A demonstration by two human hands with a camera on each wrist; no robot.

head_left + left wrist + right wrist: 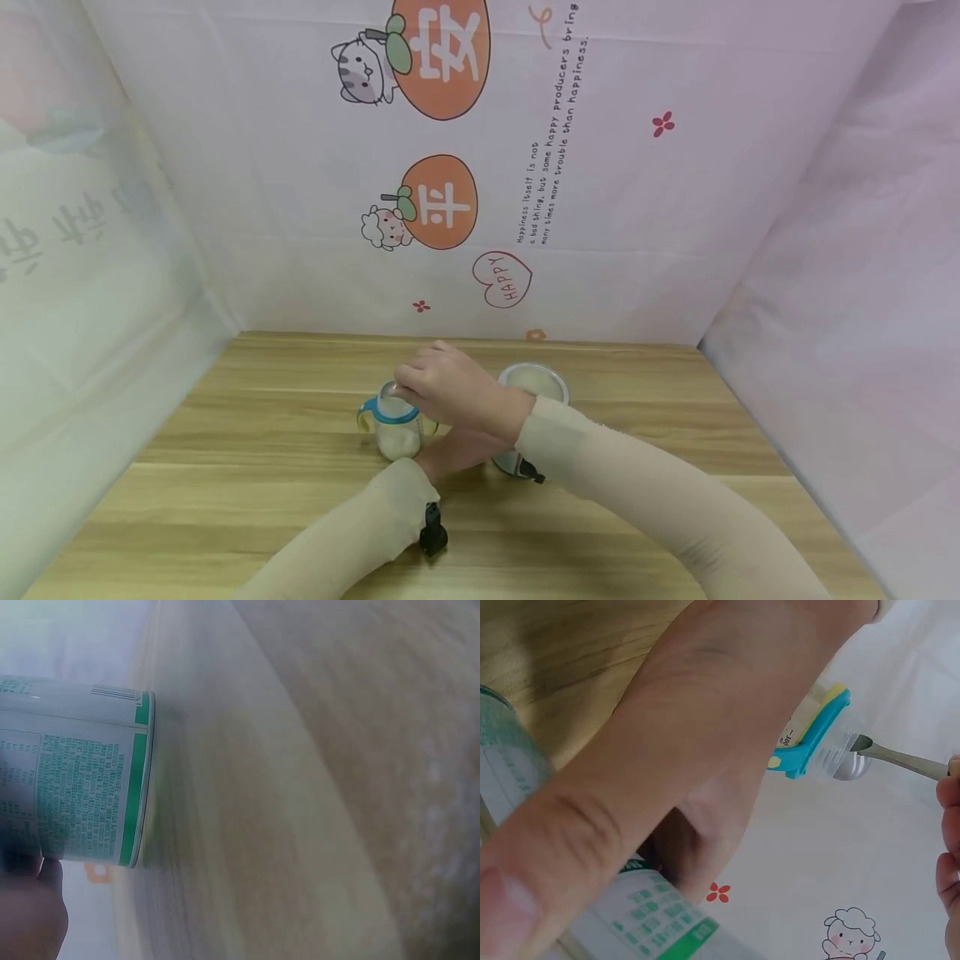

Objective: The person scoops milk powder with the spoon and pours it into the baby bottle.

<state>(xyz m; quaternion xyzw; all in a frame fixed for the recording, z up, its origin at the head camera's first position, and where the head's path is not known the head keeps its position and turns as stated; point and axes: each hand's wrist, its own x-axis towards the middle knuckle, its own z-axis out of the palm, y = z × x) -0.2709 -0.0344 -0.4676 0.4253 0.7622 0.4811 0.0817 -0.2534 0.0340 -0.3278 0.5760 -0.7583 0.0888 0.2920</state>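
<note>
My right hand [450,385] pinches the handle of a metal spoon [907,760]. The spoon's bowl is at the open mouth of a baby bottle [397,437] with a blue collar and yellow-and-blue side handles; pale contents show in it. Crossing beneath the right forearm, my left hand [694,727] grips a white and green milk powder can [82,787], thumb and fingers around its side. In the head view the can's round rim [534,365] shows a pale inside, and the right wrist covers part of it.
The bottle and can stand side by side on a wood-grain table [225,483]. A white printed cloth wall [300,275] rises behind, with more cloth at both sides. Black wrist straps [432,531] hang from the sleeves.
</note>
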